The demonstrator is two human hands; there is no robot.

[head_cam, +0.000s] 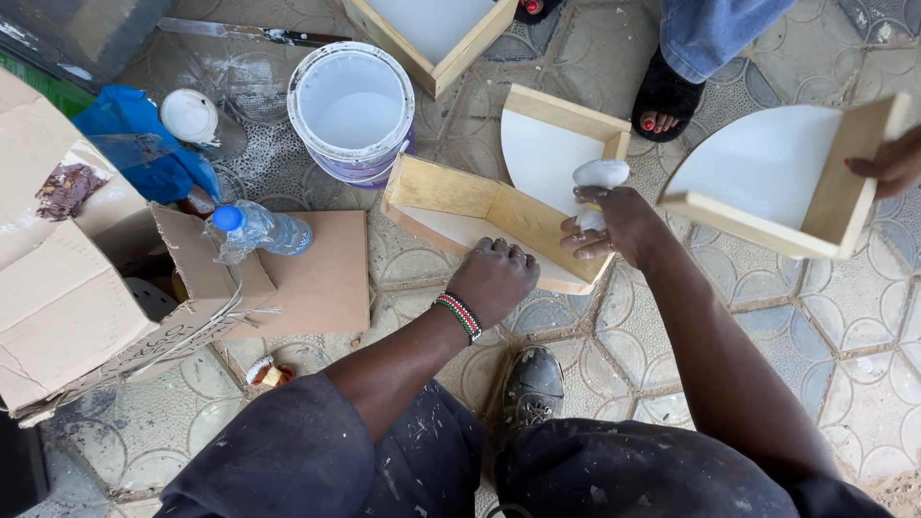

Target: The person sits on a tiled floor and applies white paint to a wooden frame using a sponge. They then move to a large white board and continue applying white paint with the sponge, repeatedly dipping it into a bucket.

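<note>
Two hands work a wooden corner shelf (480, 216) on the tiled floor (767, 317): the left hand (494, 278) rests clenched on its near edge, the right hand (619, 225) grips a white rag (600, 177) against the wall. Even, light strokes with the piece steadied would serve best. Its rails are pale yellow, its panel white.

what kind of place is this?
Likely an informal woodwork or painting spot on a patterned tiled floor: wooden corner shelves, an open bucket of white paint, and a white-smeared rag in the right hand.
</note>
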